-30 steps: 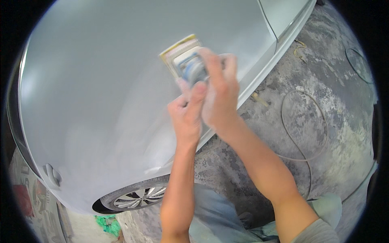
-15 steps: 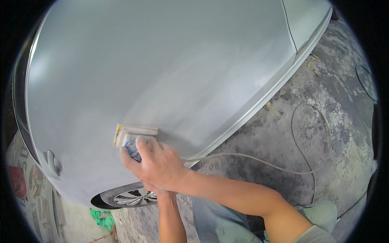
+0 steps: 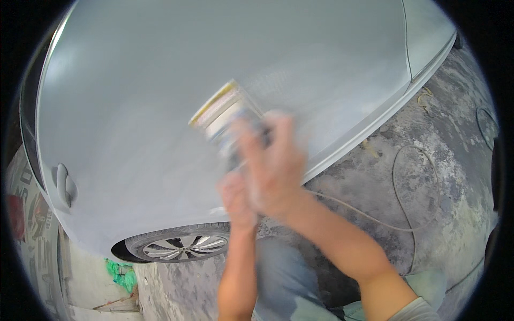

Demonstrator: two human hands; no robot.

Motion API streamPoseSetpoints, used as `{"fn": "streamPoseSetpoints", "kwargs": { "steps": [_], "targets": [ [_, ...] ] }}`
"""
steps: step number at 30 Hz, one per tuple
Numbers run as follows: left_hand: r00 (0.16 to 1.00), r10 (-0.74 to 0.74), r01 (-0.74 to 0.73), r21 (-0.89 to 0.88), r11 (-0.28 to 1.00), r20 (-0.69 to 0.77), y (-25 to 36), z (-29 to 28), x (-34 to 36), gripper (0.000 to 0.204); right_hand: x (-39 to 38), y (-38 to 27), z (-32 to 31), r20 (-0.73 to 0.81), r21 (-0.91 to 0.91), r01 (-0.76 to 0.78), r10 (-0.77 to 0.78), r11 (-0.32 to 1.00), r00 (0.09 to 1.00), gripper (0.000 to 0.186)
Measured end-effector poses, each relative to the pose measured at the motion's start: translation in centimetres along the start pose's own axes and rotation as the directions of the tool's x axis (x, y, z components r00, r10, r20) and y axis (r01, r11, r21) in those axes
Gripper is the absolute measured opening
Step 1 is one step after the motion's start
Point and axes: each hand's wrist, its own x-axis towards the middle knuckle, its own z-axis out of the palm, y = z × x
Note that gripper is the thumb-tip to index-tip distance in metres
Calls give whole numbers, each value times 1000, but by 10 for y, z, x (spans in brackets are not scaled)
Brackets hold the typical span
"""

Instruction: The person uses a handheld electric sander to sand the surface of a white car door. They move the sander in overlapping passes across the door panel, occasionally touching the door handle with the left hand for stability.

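A blurred hand sander [image 3: 225, 120], with a rectangular pad edged in yellow and a pale, blue-grey body, sits tilted on the grey car door panel [image 3: 134, 64]. My right hand [image 3: 273, 160] is wrapped round the top of the sander. My left hand [image 3: 240, 198] is closed at its rear end, just below my right, smeared by motion, so its exact hold is hard to make out. A faint paler, scuffed patch shows on the panel above and right of the pad.
The door handle [image 3: 64, 184] is at the left, above the wheel [image 3: 184, 247]. Along the panel's lower right runs a sill [image 3: 353, 142]. A looping cord [image 3: 375, 219], scraps of tape [image 3: 425, 96] and green crumpled material [image 3: 122, 273] lie on the stained floor [image 3: 455, 176].
The sander and both hands went down-left from high on the panel to near the wheel, then moved back up and rightward, now tilted again. The view has shifted slightly.
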Motion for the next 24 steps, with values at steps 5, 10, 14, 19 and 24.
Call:
{"fn": "streamPoseSetpoints", "kwargs": {
  "steps": [5,10,14,19,24],
  "targets": [
    [925,201,-221,-27,975,-323,8,-67,-41,34,-24,-72,38,136,121,246,-262,962,956,60],
    [962,198,-202,-1,979,-190,0,-42,-23,41,0,-45,19,26,129,167,-171,978,985,59],
    [982,52,-64,57,996,184,0,7,10,49,17,6,-13,-111,59,-87,93,994,989,59],
    [998,-8,4,-67,998,-59,16,-10,-5,55,9,-25,2,58,45,17,-20,999,998,63],
    [917,198,-236,-71,969,-346,28,-70,-40,53,-11,-94,34,261,205,214,-264,955,928,61]
  ]
}}
